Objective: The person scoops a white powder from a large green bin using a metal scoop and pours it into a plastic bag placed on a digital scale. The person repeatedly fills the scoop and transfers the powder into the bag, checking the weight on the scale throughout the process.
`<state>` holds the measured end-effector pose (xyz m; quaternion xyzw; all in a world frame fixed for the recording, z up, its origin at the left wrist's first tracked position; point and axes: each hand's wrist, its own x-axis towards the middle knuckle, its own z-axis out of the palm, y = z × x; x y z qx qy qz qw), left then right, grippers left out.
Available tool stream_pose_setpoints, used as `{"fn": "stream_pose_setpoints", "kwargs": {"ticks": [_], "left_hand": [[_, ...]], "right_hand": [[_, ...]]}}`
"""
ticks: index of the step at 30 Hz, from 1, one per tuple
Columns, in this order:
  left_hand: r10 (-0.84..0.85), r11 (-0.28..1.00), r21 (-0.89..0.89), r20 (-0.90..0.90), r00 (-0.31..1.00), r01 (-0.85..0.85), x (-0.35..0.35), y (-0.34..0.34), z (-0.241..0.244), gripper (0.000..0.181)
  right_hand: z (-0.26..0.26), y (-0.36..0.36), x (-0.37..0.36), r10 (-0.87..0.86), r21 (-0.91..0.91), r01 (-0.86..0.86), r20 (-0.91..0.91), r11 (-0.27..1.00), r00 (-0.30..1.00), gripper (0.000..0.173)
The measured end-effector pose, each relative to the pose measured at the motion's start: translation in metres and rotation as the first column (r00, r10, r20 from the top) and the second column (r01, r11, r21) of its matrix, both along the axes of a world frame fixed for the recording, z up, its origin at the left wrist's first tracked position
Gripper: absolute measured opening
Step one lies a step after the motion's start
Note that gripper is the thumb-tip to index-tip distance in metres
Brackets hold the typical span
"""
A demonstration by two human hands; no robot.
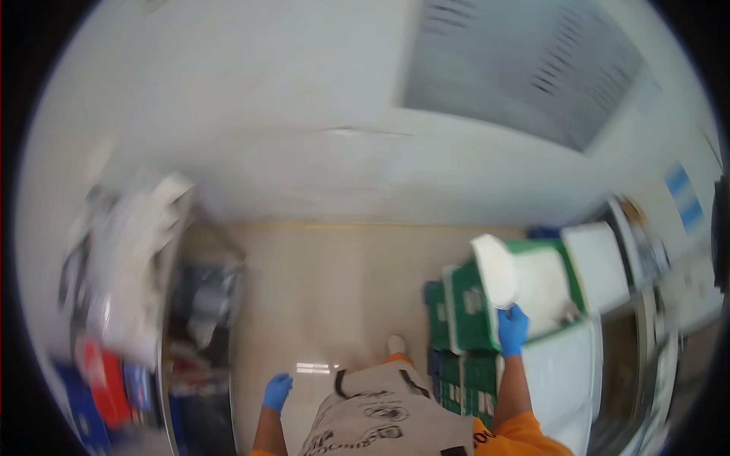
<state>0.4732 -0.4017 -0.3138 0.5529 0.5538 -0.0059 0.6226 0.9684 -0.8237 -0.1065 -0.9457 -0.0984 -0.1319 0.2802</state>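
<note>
My right hand [513, 329], in a blue glove, grips the near end of a white curved piece [495, 271]; blur hides whether it is a sheet or a rigid scoop. The piece leans over the left rim of a green crate [478, 305]. White material [544, 285] fills much of that crate, with a small greyish object [569, 312] at its right corner. Low over the floor hangs my left hand [278, 392], also blue-gloved. Its fingers look loosely curled, and nothing shows in it.
More green crates [479, 382] are stacked below, beside white lids [559, 376]. A white-topped bench or shelf [122, 285] with blurred items runs along the left, above a red bin [105, 382]. Tiled floor [319, 285] lies between, and a wall [274, 114] stands ahead.
</note>
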Motion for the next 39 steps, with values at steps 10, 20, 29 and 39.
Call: {"fn": "stream_pose_setpoints", "kwargs": {"ticks": [10,20,29,39], "left_hand": [[0.419,0.649,0.613,0.205,0.884,-0.45,-0.175,0.123,0.19,0.065],[0.792,0.094,0.995,-0.099,0.603,0.04,-0.293,0.271,0.396,0.052],[0.808,0.315,0.949,-0.264,0.526,-0.008,-0.38,0.333,0.363,0.013],[0.642,0.497,0.868,-0.388,0.661,0.027,-0.422,0.328,0.399,0.064]], "right_hand": [[0.055,0.321,-0.086,0.764,0.159,-0.747,-0.101,0.645,0.638,0.027],[0.124,0.663,-0.29,0.98,0.244,-0.967,-0.157,-0.078,-0.119,0.024],[0.158,0.854,-0.504,0.859,0.058,-0.86,-0.047,-0.507,-0.51,0.029],[0.173,0.899,-0.61,0.742,-0.183,-0.72,-0.115,-0.67,-0.661,0.028]]}}
